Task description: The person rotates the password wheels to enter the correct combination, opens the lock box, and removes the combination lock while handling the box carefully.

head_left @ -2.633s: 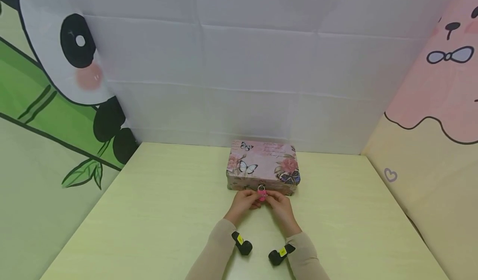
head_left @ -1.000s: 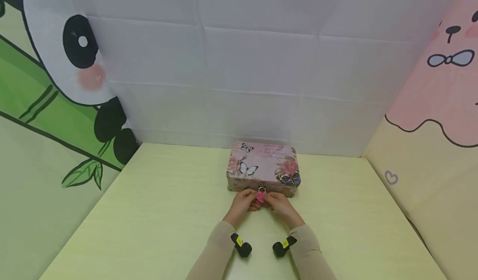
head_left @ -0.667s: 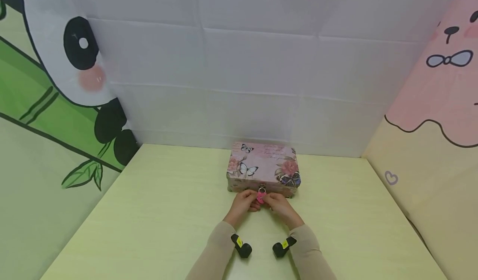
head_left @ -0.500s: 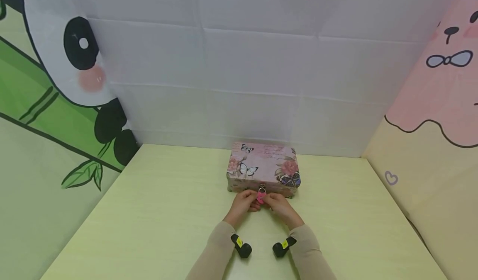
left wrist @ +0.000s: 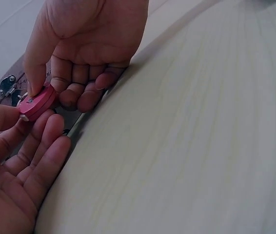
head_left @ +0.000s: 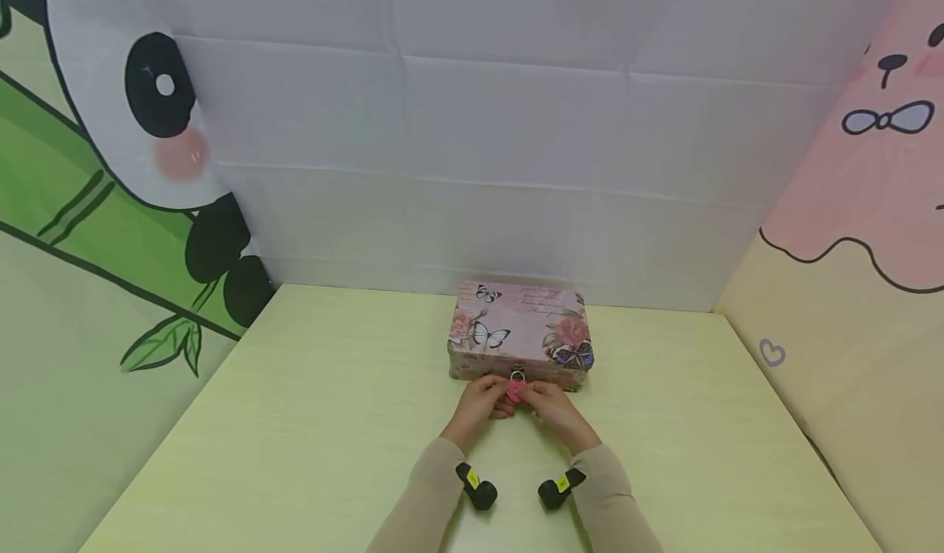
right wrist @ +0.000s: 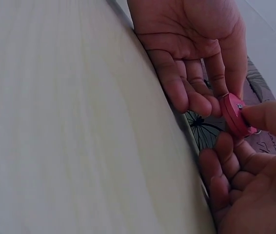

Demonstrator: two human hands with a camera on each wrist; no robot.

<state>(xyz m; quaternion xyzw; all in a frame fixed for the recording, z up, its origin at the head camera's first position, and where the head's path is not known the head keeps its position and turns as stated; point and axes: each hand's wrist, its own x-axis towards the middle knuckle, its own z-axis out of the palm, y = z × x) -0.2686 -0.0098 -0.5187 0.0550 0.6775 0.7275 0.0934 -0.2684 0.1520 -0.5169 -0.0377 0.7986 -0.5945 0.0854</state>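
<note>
Your left hand (head_left: pixel 475 406) and right hand (head_left: pixel 559 410) pinched the pink padlock (head_left: pixel 515 389) in front of the floral box (head_left: pixel 522 328) at the counter's (head_left: pixel 332 389) back edge.

The pink padlock (head_left: pixel 515 388) is partly hidden.

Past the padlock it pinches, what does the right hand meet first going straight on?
Most likely the left hand, just across the padlock; the floral box is close too, though depth is unclear.
</note>
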